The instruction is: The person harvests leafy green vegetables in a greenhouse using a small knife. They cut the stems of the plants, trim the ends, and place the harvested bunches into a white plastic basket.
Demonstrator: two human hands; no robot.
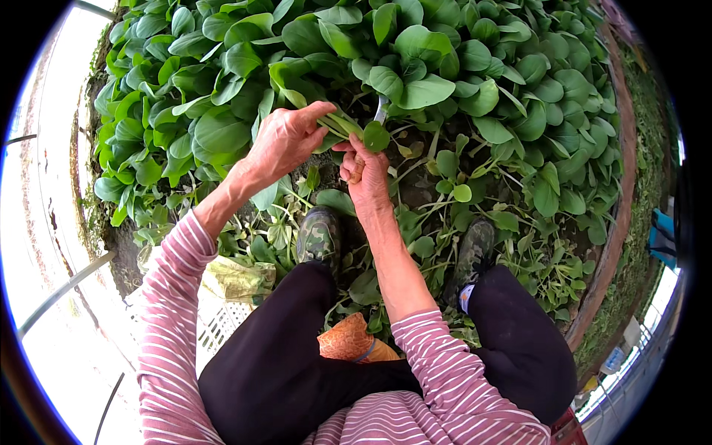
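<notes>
My left hand [289, 136] grips the pale green stalks of a leafy green plant [340, 123], which looks like bok choy. Its leaves fan out up and to the left. My right hand [364, 169] is closed around the tan handle [357, 168] of a small knife. The metal blade [381, 109] points away from me, partly covered by leaves. The right thumb and forefinger meet the base of the stalks. A small round leaf [376, 137] hangs in front of the right fingertips.
Dense leafy greens [222, 128] stand ahead. Loose leaves and stems [428, 222] litter the soil around my camouflage shoes [319, 236]. At lower left is a white perforated crate [219, 328] with a yellowish sack [239, 278]. Orange patterned cloth [345, 337] lies between my legs. A brown edging [617, 183] borders the right side.
</notes>
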